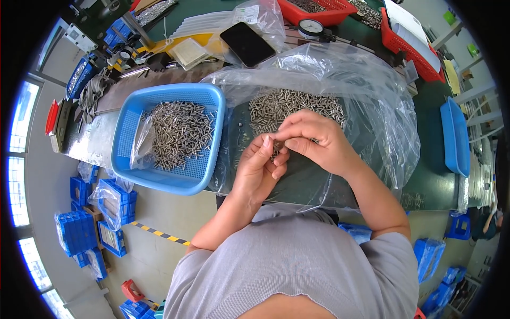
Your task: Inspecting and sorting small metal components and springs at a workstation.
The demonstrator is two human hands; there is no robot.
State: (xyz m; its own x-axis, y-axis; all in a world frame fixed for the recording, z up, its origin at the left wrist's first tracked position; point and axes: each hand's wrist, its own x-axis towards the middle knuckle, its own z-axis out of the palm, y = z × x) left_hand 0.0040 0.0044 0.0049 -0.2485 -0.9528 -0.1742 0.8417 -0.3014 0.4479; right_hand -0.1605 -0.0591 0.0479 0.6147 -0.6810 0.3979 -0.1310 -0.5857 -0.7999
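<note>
My left hand (259, 165) is curled, palm up, around a few small metal pins (274, 154), with its thumb and forefinger pinched at the top. Against those fingertips presses my right hand (316, 139), its thumb and forefinger also pinched; whatever sits between them is too small to make out. Both hands are just in front of a heap of small metal pins (297, 106) lying on a clear plastic bag (382, 111). To the left stands a blue perforated basket (123, 143) with many similar pins (180, 133) and a crumpled clear bag (143, 143) inside.
A black phone (247, 44) lies on plastic behind the heap. Further back are a dial gauge (310, 28), a red tray (329, 17) and a red basket (398, 42) with papers. At right sits a blue tray (455, 137); blue crates (77, 232) stand on the floor at left.
</note>
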